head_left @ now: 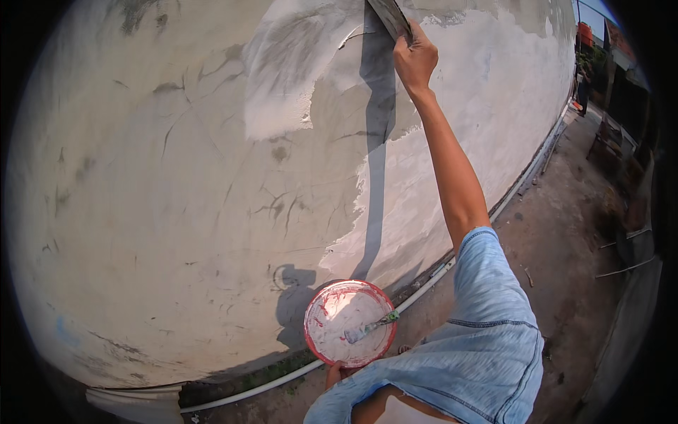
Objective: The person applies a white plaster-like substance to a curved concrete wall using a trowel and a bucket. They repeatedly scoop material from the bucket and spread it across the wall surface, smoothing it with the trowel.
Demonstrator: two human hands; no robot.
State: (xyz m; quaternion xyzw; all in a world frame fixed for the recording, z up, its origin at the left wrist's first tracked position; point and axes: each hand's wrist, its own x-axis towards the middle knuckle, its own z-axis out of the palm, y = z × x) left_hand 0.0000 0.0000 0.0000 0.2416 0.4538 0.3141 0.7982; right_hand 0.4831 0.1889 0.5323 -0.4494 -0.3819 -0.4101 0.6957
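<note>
With my right arm stretched up along the wall, my right hand (417,60) is closed round a long grey plastering trowel (390,18), whose upper end runs out of the picture. The trowel lies close against the wall (212,212); whether its edge touches cannot be made out. Low in front of me, a round red tub (308,338) is smeared with white paste. My left hand (334,374) grips its near rim, mostly hidden behind tub and shirt. Across the tub rests a putty knife (371,326) with a paste-coated blade and a greenish handle.
White plaster (487,99) covers the wall's right side and an upper patch; the left is bare, cracked grey-beige. A white pipe (431,281) runs along the wall's foot. On the right stretches a dirt path (558,233), with a person (583,88) and clutter farther off.
</note>
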